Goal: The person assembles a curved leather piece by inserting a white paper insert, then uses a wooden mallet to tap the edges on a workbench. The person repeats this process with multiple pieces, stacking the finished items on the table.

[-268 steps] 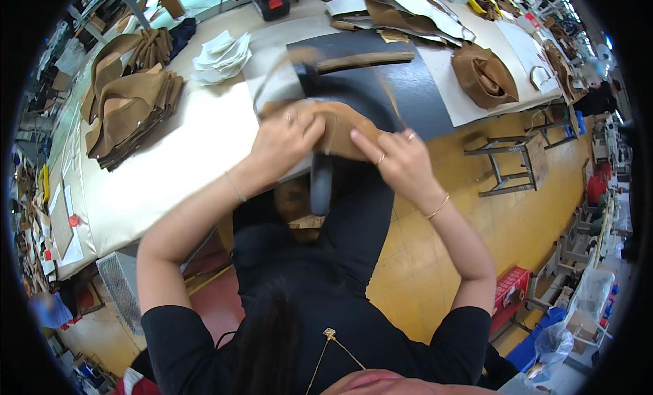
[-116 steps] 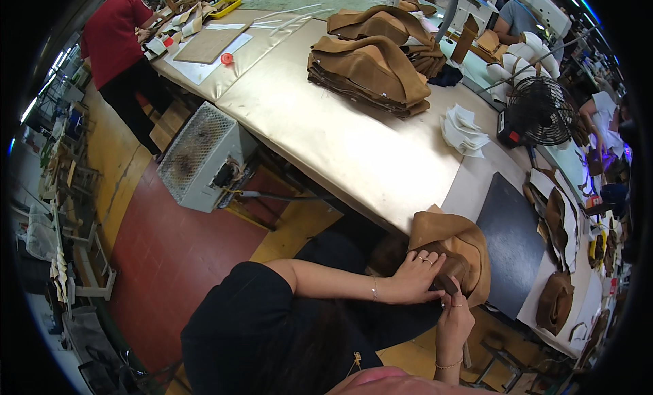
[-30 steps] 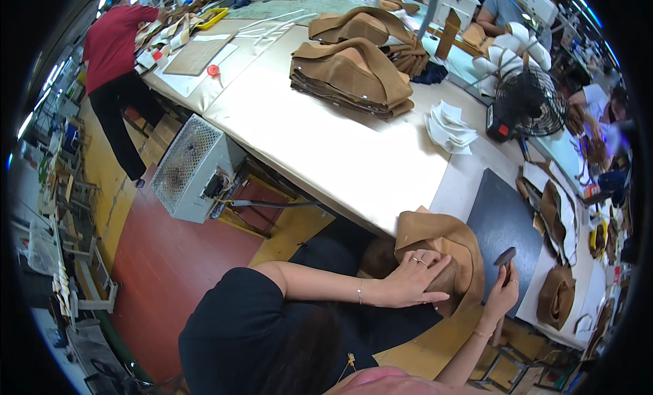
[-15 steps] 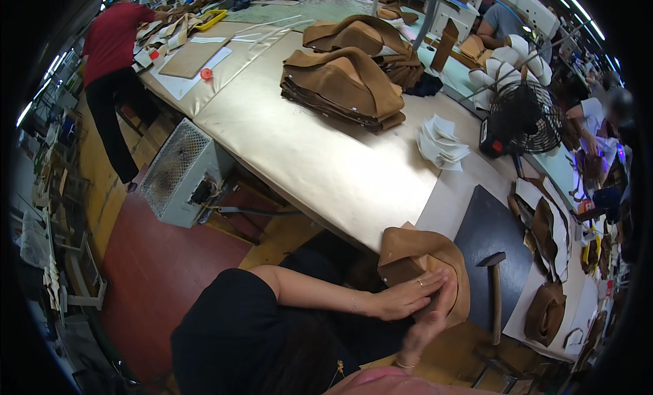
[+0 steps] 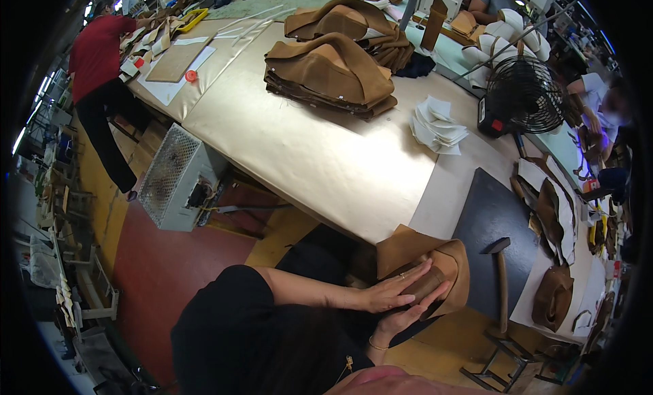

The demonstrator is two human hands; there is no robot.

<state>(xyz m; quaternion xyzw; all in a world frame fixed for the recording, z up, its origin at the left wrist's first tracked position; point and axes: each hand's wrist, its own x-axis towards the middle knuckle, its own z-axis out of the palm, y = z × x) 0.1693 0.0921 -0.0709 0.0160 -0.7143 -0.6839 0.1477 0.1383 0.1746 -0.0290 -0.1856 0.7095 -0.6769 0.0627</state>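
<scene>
At the table's near edge a curved brown leather piece (image 5: 454,276) stands bent, with a lighter tan inner face and a darker brown band. My left hand (image 5: 393,291) reaches in from the left, its ringed fingers laid over the dark band. From below, my right hand (image 5: 408,315) holds the same leather piece, fingers along the band and close to the left fingertips. The palms and the underside of the leather are hidden. To the right, a hammer (image 5: 502,279) with a wooden handle lies on a black slab (image 5: 476,218), touched by neither hand.
Stacked brown leather pieces (image 5: 326,75) and white sheets (image 5: 439,126) lie across the gold-covered table (image 5: 306,163). A black fan (image 5: 524,95) stands at the far right, near more leather parts (image 5: 552,296). A mesh-fronted metal box (image 5: 173,177) is beside the table; a person (image 5: 102,55) works at far left.
My hands have drawn slightly apart from their overlapped position, uncovering the dark band. The leather's left flap has opened outward. The whole view has shifted a little.
</scene>
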